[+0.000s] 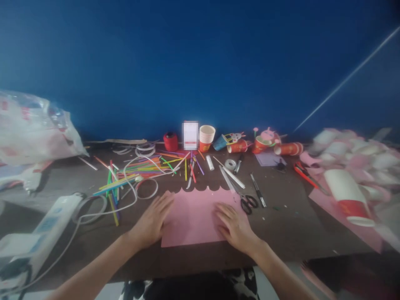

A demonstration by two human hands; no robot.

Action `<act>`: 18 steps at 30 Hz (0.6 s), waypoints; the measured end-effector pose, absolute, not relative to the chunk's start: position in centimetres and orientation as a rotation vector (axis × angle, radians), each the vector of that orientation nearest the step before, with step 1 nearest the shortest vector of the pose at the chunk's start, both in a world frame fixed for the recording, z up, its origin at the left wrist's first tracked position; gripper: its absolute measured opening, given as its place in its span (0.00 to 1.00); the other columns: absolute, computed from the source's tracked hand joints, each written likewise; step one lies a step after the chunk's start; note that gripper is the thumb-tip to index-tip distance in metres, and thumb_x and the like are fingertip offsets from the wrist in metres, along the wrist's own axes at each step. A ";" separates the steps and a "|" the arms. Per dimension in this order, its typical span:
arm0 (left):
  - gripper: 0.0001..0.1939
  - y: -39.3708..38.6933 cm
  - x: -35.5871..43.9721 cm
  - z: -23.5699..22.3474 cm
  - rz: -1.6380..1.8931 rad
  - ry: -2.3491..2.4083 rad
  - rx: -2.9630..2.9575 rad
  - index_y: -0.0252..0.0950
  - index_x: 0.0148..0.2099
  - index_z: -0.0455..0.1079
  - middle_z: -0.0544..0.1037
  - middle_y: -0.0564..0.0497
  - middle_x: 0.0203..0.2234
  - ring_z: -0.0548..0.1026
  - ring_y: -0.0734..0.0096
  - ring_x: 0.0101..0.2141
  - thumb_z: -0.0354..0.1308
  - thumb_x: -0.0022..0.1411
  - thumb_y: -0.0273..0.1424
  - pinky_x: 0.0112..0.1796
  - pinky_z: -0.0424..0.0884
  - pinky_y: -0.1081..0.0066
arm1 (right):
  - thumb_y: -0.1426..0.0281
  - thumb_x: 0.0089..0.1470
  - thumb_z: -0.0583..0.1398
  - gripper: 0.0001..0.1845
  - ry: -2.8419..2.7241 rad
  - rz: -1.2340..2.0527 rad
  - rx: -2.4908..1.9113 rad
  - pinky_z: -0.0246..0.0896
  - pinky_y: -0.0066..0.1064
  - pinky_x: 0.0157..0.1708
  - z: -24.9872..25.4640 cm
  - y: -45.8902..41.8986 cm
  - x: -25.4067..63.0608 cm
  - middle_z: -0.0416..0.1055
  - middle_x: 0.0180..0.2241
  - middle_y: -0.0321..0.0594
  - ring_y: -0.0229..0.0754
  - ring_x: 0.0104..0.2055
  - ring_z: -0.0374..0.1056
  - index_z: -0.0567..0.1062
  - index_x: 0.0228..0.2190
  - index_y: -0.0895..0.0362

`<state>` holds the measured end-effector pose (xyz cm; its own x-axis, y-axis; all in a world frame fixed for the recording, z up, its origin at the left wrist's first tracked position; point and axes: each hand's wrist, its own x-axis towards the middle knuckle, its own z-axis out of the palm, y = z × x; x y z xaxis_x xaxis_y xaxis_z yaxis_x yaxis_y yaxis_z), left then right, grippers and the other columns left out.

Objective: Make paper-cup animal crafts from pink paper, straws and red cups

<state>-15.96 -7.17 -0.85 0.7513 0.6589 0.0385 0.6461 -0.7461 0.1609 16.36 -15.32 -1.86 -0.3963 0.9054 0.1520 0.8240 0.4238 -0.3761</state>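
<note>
A sheet of pink paper [193,216] lies flat on the dark table in front of me, its far edge cut in scallops. My left hand [151,221] rests over the left side of the sheet with its fingers stretched out. On the right side, my right hand [233,225] also lies flat, fingers spread on the paper. Neither hand grips anything. Black-handled scissors [249,204] lie by the sheet's far right corner, blades pointing away from me. A utility pen or craft knife [258,191] is to their right; blur hides its exact kind.
Colored sticks [131,175] and a white cable [125,175] spread at left, near a power strip [56,221]. Stacked paper cups [206,137] stand at the back. A paper cup [350,198], a red utility knife [306,175] and piled paper scraps [359,150] lie right.
</note>
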 end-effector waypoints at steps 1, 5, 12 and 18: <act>0.36 -7.9 -14.9 -0.5 0.129 0.943 2.818 0.36 0.67 0.35 0.47 0.43 0.64 0.46 0.56 0.63 0.43 0.64 0.44 0.59 0.50 0.56 | 0.70 0.55 0.55 0.22 -2.344 0.354 -1.483 0.53 0.47 0.57 -1.7 -15.3 16.4 0.61 0.56 0.48 0.50 0.59 0.54 0.67 0.51 0.57; 0.41 -9.7 -11.0 0.3 0.123 0.751 2.805 0.33 0.67 0.25 0.39 0.41 0.65 0.41 0.55 0.63 0.42 0.64 0.46 0.60 0.47 0.58 | 0.68 0.55 0.55 0.23 -2.345 0.382 -1.466 0.51 0.47 0.58 -1.6 -15.1 16.4 0.61 0.56 0.47 0.50 0.60 0.53 0.66 0.53 0.57; 0.47 -9.3 -9.8 -1.3 -0.171 0.646 2.674 0.39 0.67 0.31 0.38 0.41 0.65 0.38 0.51 0.63 0.45 0.56 0.57 0.59 0.38 0.49 | 0.68 0.56 0.54 0.22 -2.378 0.401 -1.466 0.51 0.47 0.58 -1.6 -15.5 17.0 0.58 0.58 0.47 0.49 0.60 0.52 0.66 0.53 0.57; 0.46 -9.6 -10.2 -1.1 -0.189 0.655 2.682 0.39 0.67 0.31 0.38 0.42 0.65 0.36 0.50 0.63 0.40 0.56 0.59 0.58 0.35 0.46 | 0.66 0.58 0.53 0.26 -2.264 0.373 -1.547 0.53 0.46 0.57 -1.3 -14.1 16.8 0.60 0.57 0.49 0.49 0.60 0.53 0.60 0.56 0.58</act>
